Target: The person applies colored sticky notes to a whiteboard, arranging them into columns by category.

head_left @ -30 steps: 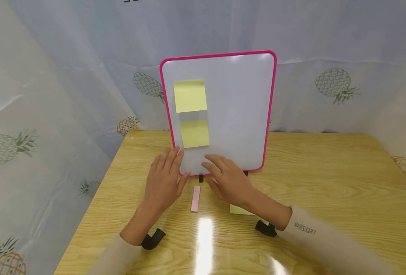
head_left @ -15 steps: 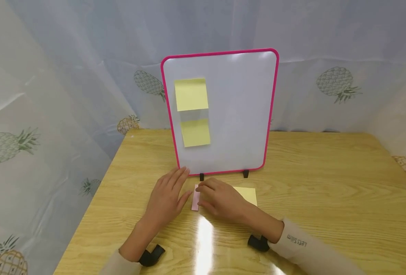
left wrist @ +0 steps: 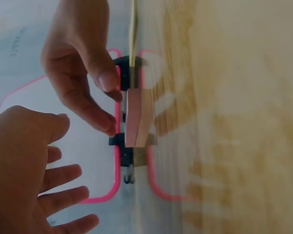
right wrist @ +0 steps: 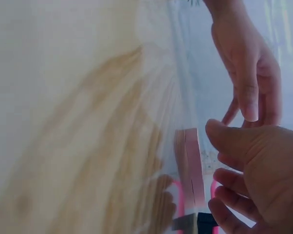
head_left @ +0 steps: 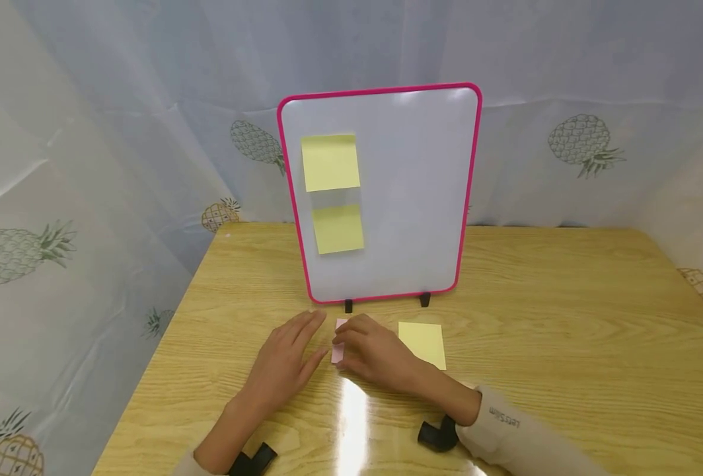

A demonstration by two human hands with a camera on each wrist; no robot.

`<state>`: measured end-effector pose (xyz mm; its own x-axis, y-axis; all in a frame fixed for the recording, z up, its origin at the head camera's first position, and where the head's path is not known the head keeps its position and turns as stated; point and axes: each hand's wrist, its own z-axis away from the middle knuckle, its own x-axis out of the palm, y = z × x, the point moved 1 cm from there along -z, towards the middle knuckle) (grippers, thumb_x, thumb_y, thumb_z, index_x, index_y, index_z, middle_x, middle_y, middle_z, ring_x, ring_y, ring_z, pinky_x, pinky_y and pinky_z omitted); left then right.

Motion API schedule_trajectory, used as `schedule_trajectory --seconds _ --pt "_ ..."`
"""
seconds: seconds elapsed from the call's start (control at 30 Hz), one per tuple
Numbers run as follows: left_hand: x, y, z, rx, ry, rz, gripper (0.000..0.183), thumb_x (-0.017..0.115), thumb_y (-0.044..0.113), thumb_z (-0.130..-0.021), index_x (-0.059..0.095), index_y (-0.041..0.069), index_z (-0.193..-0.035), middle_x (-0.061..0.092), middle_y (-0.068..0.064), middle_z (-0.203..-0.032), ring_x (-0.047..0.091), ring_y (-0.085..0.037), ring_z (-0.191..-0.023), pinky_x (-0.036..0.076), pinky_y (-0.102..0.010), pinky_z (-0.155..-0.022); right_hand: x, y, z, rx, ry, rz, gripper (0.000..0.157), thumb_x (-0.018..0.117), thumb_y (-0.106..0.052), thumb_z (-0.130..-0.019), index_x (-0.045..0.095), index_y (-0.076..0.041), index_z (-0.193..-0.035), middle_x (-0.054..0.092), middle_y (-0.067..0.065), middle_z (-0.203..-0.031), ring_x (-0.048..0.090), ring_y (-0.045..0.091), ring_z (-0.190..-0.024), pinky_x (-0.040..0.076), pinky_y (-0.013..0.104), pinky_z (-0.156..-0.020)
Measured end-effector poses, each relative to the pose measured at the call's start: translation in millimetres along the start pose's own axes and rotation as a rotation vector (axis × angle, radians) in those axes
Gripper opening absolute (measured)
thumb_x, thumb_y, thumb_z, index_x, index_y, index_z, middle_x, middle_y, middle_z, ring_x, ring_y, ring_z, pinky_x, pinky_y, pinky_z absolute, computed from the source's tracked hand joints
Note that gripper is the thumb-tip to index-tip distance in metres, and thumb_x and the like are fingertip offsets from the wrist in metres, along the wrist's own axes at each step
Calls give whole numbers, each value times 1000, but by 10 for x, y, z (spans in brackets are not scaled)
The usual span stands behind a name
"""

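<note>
A narrow pink sticky-note pad (head_left: 337, 355) lies on the table in front of the whiteboard (head_left: 413, 198). Over its right side hovers my right hand (head_left: 381, 357), fingers loosely bent; the right wrist view shows a gap between those fingers and the pink pad (right wrist: 193, 168). My left hand (head_left: 281, 363) is held just left of the pad with its fingers spread, and holds nothing. Two yellow sticky notes, an upper one (head_left: 330, 163) and a lower one (head_left: 338, 230), are stuck on the board's left half. A yellow sticky-note pad (head_left: 421, 340) lies right of my right hand.
The pink-framed board stands upright on small black feet (head_left: 425, 300) on the wooden table (head_left: 536, 344). Behind it hangs a pale curtain (head_left: 387, 39) printed with pineapples. Black wrist mounts (head_left: 437, 435) sit under both wrists.
Both hands have come down from the board's lower edge toward me. The right hand now is over the pink pad, and the yellow pad has come back into view. The board and notes stay put.
</note>
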<state>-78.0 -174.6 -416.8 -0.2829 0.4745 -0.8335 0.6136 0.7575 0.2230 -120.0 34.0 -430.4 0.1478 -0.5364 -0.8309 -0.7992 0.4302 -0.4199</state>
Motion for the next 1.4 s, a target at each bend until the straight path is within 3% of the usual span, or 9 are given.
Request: schedule_trajectory --seconds 0.13,0.23,0.37,0.5,0.73,1.13,1.4 --pt "0 6 80 -35 -31 47 58 66 27 -91 46 4 -140 53 -12 -132 52 -30 -120 47 -49 -90 51 -5 21 0 1 -9 28 76 -29 -82 70 -12 -102 60 -2 -115 50 14 -112 47 26 -91" --pt "13 10 142 -62 -62 84 61 68 24 -89 44 6 -142 53 -9 -133 51 -27 -120 48 -48 -90 84 5 42 -24 15 8 26 77 -29 -82 70 -11 -100 60 0 -114 51 14 -110 48 25 -88" --pt "24 -8 202 -82 -83 106 57 66 26 -91 44 8 -142 53 -7 -134 52 -25 -120 48 -46 -90 125 24 38 -59 52 31 23 76 -28 -82 70 -12 -96 60 0 -112 51 14 -109 49 24 -86" --pt "31 -11 249 -82 -90 130 55 65 25 -92 46 8 -141 52 -6 -135 52 -25 -120 48 -45 -92 131 25 42 -32 65 32 20 75 -28 -83 70 -13 -96 60 -1 -112 51 14 -110 49 25 -88" --pt "46 -2 324 -55 -84 153 53 65 25 -91 49 5 -137 53 -7 -133 52 -24 -120 46 -43 -95 92 -12 41 24 32 -3 20 74 -27 -84 71 -12 -98 60 0 -115 51 14 -113 48 27 -91" --pt "65 -14 374 -88 -99 170 48 64 27 -92 53 5 -133 53 -5 -133 51 -23 -122 46 -43 -95 39 -68 15 92 -46 9 19 72 -24 -87 72 -13 -102 59 0 -121 51 15 -118 47 29 -93" --pt "63 0 363 -84 -108 169 43 65 28 -92 57 7 -128 54 -4 -133 50 -22 -122 46 -46 -93 36 -74 11 98 -21 -10 13 66 -23 -91 73 -13 -98 61 1 -118 53 15 -116 48 29 -93"
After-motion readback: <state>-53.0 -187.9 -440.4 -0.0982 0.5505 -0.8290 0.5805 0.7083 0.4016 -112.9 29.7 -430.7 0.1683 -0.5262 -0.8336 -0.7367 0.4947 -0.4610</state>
